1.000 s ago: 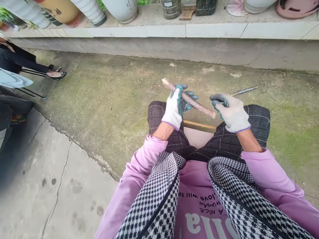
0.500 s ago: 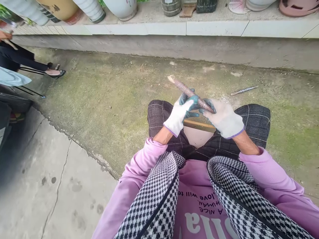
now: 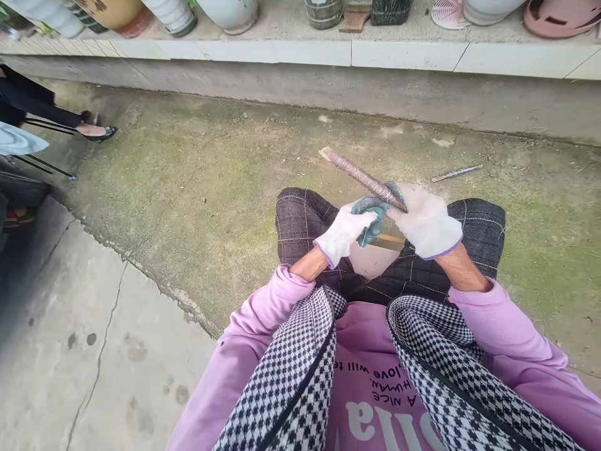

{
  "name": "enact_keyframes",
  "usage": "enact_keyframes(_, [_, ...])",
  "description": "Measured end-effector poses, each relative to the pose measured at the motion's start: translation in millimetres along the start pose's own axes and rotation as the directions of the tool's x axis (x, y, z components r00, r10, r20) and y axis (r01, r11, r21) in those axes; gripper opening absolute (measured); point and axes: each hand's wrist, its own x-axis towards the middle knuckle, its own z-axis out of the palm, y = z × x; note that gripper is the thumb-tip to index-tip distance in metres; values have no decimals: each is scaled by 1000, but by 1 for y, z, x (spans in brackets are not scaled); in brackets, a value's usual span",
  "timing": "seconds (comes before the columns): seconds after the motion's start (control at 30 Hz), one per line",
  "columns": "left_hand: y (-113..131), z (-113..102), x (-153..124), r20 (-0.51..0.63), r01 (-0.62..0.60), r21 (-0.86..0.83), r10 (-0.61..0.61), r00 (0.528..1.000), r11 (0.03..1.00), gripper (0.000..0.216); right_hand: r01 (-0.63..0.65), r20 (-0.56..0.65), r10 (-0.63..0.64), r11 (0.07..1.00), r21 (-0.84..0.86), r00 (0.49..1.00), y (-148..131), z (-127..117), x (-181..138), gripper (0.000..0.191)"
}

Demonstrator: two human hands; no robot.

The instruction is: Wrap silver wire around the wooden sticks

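Observation:
A brown stick wound with thin, light strands slants over my knees, its pale bare end pointing up and left. My right hand, in a white glove with a dark green palm, is closed around the stick's lower end. Just below that end is my left hand, gloved alike, with its fingers curled in a pinch. A fine thread shows faintly at those fingers, though most of it is hidden by the glove.
A thin, dark and silvery rod lies on the mossy concrete ahead to the right. Flower pots line a tiled ledge at the back. Another person's leg and shoe are at the far left, near a thin-legged stool.
My left hand has come off the middle of the stick and moved down and right, its fingers now curled below the lower end. My right hand keeps its grip.

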Motion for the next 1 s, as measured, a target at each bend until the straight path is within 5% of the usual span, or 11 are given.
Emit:
enact_keyframes(0.2, [5, -22, -16, 40, -88, 32, 87, 995, 996, 22, -109, 4, 110, 978, 177, 994, 16, -21, 16, 20])
enact_keyframes(0.3, [4, -33, -8, 21, -88, 88, 86, 996, 992, 23, -214, 148, 159, 822, 528, 976, 29, -33, 13, 36])
enact_keyframes(0.4, [3, -38, 13, 4, -55, 163, 55, 998, 985, 15, -253, 291, 48, 642, 724, 956, 35, -48, 0, 55])
enact_keyframes(0.5, [10, -41, 36, 24, -116, 243, 114, 993, 963, 13, -217, 474, -143, 751, 624, 869, 36, -56, -11, 56])
enact_keyframes(0.6, [21, -46, 49, 85, -199, 310, 181, 980, 930, 12, -29, 577, -198, 933, 360, 792, 42, -56, -11, 43])
enact_keyframes(0.67, [26, -48, 50, 71, -209, 328, 196, 978, 921, 13, 62, 528, -147, 982, 176, 837, 52, -57, -5, 29])
enact_keyframes(0.8, [26, -47, 43, 26, -187, 277, 187, 982, 942, 15, -2, 307, 5, 1000, -11, 952, 78, -66, 14, 23])
enact_keyframes(0.93, [25, -32, 29, 63, -144, 235, 132, 989, 961, 12, -77, 139, 75, 997, 8, 988, 80, -58, 32, 29])
enact_keyframes(1.0, [27, -24, 21, 97, -141, 234, 121, 988, 962, 9, -131, 116, 114, 979, 154, 987, 69, -47, 36, 37])
